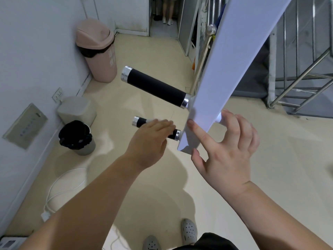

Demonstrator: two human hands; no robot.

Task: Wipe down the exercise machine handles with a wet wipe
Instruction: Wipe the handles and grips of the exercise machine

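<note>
A white slanted beam (232, 56) of the exercise machine carries two black handles with chrome ends that stick out to the left. The upper handle (155, 86) is bare. My left hand (151, 139) lies over the lower handle (139, 121) with its fingers curled around it; only the handle's two ends show. My right hand (227, 150) is spread at the beam's lower end, index finger against its edge. A small white rounded thing (219, 118) shows by the right fingertips behind the beam; I cannot tell what it is. No wipe is clearly visible.
A pink swing-lid bin (98, 51) stands in the corner by the left wall, with a grey bin (77, 110) and a black-lined bin (76, 137) nearer. A white cable (54, 192) lies on the beige floor. A steel staircase (302, 82) rises at right. A person's legs (168, 13) are in the far doorway.
</note>
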